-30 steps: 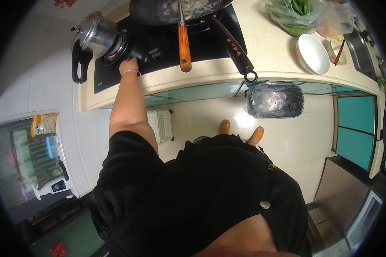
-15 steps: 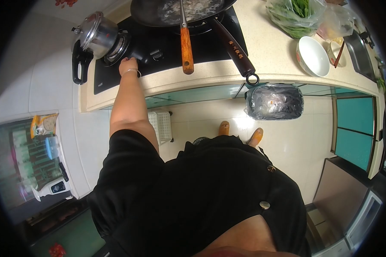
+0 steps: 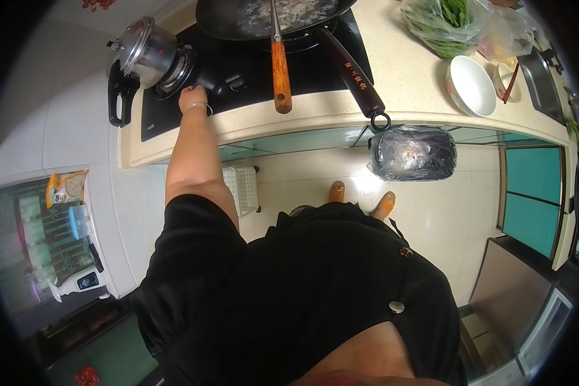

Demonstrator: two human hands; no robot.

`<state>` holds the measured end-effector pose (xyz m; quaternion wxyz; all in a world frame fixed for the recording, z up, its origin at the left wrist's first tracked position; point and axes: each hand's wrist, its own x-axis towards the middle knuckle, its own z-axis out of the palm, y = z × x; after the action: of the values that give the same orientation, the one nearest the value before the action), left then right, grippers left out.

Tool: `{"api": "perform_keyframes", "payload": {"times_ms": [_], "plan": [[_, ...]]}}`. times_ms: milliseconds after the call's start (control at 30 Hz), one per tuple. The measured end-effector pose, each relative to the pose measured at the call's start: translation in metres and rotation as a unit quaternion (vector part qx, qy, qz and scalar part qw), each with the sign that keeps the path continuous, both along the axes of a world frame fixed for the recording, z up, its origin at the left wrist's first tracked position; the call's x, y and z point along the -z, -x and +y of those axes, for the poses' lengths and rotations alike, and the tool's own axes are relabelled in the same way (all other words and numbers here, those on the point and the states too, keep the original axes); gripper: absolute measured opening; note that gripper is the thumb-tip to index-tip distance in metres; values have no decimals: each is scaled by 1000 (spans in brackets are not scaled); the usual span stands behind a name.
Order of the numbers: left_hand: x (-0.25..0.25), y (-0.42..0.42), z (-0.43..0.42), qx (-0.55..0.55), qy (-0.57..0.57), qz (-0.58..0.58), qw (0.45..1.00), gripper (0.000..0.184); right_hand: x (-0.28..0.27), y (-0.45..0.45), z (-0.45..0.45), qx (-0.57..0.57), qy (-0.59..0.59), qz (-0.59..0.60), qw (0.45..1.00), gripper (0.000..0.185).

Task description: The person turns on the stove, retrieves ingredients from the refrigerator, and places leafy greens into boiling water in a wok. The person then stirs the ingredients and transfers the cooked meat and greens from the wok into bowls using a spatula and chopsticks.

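My left hand (image 3: 193,98) reaches forward to the black gas stove (image 3: 257,77), with its fingers closed at the front control of the left burner. The stove knob under those fingers is hidden by the hand. A second knob (image 3: 236,82) shows just to the right. Beyond my hand, a silver pressure cooker (image 3: 149,53) with a black handle sits on the left burner. On the other burner is a dark wok (image 3: 238,29) with steaming, bubbling food in it. A wooden-handled spatula (image 3: 281,77) rests in the wok. My right hand is out of view.
The wok's long handle (image 3: 360,83) juts past the counter edge above a lined trash bin (image 3: 444,168). On the right of the counter stand a white bowl (image 3: 473,87), a bag of green vegetables (image 3: 444,29) and a small bowl with chopsticks (image 3: 509,83).
Almost nothing differs. The view shifts very slightly, and my left hand stays at the same spot on the stove.
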<state>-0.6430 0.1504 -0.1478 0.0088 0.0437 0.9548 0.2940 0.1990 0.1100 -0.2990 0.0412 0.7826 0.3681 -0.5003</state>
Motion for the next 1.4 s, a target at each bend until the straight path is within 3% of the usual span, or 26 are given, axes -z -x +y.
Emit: {"api": "perform_keyframes", "payload": {"times_ms": [167, 267, 500, 600, 1033, 1233, 1400], "plan": [[4, 2, 0, -6, -20, 3, 1000, 44, -1, 1, 1, -20, -5, -18, 1000, 47], [11, 11, 0, -10, 10, 16, 1000, 42, -28, 21, 5, -16, -19, -32, 999, 46], [26, 26, 1, -16, 24, 53, 998, 29, -5, 7, 0, 19, -18, -17, 999, 46], [12, 14, 1, -13, 16, 4, 1000, 41, -3, 6, -1, 20, -14, 5, 1000, 45], [30, 34, 1, -44, -14, -35, 998, 39, -27, 25, 4, 46, 1, -16, 999, 43], [32, 39, 1, -26, 24, -16, 999, 40, -11, 16, 2, 30, 8, -14, 999, 45], [14, 18, 5, -17, 55, 5, 998, 41, -33, 33, 6, 47, 20, -19, 998, 46]]}}
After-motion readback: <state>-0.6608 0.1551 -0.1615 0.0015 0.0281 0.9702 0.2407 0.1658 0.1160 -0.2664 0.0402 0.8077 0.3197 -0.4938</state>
